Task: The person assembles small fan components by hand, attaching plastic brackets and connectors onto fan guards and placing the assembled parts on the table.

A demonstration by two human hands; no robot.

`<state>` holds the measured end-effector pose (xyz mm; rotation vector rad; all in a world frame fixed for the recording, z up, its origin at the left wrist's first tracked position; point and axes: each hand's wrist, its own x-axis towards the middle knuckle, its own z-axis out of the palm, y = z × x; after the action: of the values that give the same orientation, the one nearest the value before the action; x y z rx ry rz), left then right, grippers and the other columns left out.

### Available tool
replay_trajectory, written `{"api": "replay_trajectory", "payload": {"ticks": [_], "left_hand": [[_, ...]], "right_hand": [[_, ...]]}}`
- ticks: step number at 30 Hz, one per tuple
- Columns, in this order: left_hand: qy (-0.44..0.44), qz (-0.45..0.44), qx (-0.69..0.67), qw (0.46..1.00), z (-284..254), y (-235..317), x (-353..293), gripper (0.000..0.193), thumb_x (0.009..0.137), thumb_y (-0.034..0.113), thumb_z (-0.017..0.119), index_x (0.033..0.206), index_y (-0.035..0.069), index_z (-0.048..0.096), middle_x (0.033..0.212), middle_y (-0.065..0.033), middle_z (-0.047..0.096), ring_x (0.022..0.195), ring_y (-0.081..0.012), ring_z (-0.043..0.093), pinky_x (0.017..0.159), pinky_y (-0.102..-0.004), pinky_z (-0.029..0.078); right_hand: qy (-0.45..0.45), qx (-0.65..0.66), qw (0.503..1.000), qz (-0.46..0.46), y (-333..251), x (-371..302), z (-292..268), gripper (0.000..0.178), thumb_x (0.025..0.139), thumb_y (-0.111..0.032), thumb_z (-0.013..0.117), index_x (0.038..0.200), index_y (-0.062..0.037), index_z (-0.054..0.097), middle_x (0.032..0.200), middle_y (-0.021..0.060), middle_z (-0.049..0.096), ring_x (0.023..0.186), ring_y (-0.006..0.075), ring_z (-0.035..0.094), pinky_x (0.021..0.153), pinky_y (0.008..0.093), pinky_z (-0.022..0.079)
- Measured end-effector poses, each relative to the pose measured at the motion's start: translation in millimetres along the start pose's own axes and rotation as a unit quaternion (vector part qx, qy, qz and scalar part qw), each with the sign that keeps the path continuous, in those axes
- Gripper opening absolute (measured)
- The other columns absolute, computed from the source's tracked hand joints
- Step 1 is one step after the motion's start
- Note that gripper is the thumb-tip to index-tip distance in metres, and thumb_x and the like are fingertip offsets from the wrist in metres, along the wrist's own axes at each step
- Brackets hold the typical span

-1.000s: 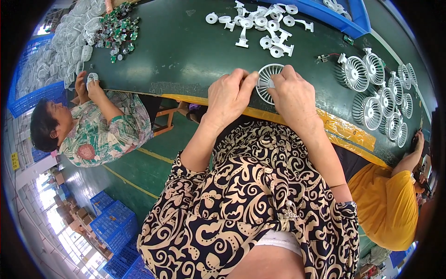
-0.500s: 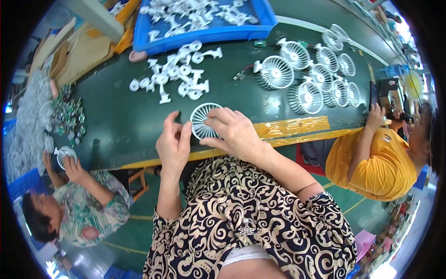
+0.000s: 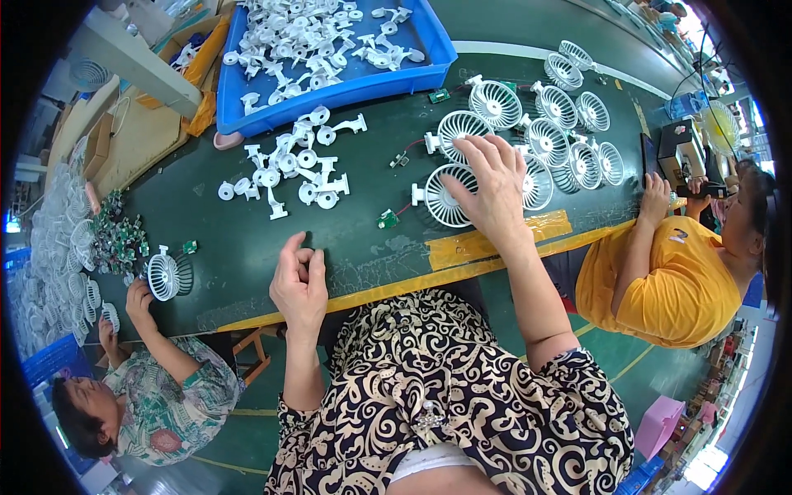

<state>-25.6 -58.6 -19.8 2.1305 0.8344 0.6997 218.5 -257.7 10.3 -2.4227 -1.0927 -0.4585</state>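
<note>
White plastic, round and slatted: the near cage (image 3: 441,208) sits on the green table (image 3: 371,257), open face up, at the near left corner of its group. Right hand (image 3: 492,186) is over it, fingers spread, thumb across the slats, not closed on anything I can see; contact with the slats, can't tell. Left hand (image 3: 300,285) is half-curled near the table edge, nothing in it.

Handling, my guess: very light, fairly stiff at the rim, slats thin enough to snap if squeezed, a bit slick. Take it by the outer rim, thumb and fingers opposed; don't pull on the red wire (it runs to a small green board (image 3: 388,219) lying loose beside it).

Upper cage (image 3: 453,128) is just beyond, under the fingertips. More cages (image 3: 549,142) stand to the right. Loose white brackets (image 3: 307,158) lie left of the group, blue tray (image 3: 334,95) of similar brackets behind them. Farther out: co-worker on each side, left one's hand (image 3: 140,299) beside another cage (image 3: 162,276).
</note>
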Motion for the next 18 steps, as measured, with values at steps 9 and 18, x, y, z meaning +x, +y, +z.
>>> {"api": "replay_trajectory", "payload": {"ticks": [9,18], "left_hand": [[-0.002,0.012,-0.013,1.0,-7,-9,-4,0.03,0.09,0.008,0.07,0.12,0.004,0.066,0.077,-0.0014,0.063,0.057,-0.0105,0.048,0.058,-0.0272,0.044],[0.077,-0.049,-0.083,0.992,-45,-38,3,0.026,0.095,0.006,0.067,0.121,0.003,0.065,0.085,-0.0047,0.069,0.073,-0.0088,0.061,0.067,-0.0251,0.051]], "right_hand": [[0.021,-0.046,0.998,0.027,67,7,-3,0.024,0.08,-0.027,0.079,0.099,-0.0124,0.076,0.122,0.0023,0.067,0.125,0.0263,0.055,0.109,0.0557,0.032],[0.05,-0.118,0.99,0.056,130,8,-24,0.033,0.079,-0.019,0.08,0.108,-0.0053,0.073,0.113,0.0124,0.072,0.11,0.033,0.064,0.097,0.0435,0.048]]}}
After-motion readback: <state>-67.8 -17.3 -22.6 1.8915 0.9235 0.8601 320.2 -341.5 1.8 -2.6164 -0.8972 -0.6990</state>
